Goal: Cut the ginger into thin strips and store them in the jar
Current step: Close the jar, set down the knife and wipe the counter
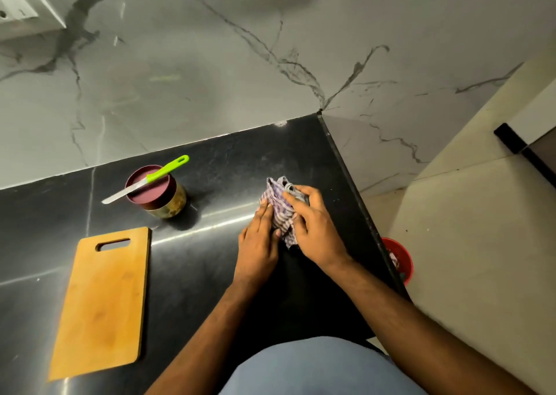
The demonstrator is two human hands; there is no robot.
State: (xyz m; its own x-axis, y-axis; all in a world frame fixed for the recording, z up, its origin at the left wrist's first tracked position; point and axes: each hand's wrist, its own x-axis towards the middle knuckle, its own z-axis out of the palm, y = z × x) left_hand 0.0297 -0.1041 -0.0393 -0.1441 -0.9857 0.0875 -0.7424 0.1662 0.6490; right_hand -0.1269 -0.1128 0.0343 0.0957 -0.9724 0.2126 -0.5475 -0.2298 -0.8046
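Lying flat at the left of a black stone counter [216,166], a bare wooden cutting board [102,301] is seen with its handle slot turned away from the person. Behind it, near the marble wall [180,64], a jar [156,191] is stood upright with its maroon lid closed, and pale pieces, too blurred to be named as ginger, can be made out through the glass. A knife [144,179] with a green handle is balanced across that lid, its blade pointed left past the rim. Further right, a crumpled checked cloth [281,208] is worked between two hands. The left hand [260,238] is pressed against the cloth's left side with fingers held straight, while the cloth is grasped from above by the right hand [313,226], whose fingers are curled over it. At the far right, below the counter's edge, a red bucket [401,259] is partly hidden on the pale floor.
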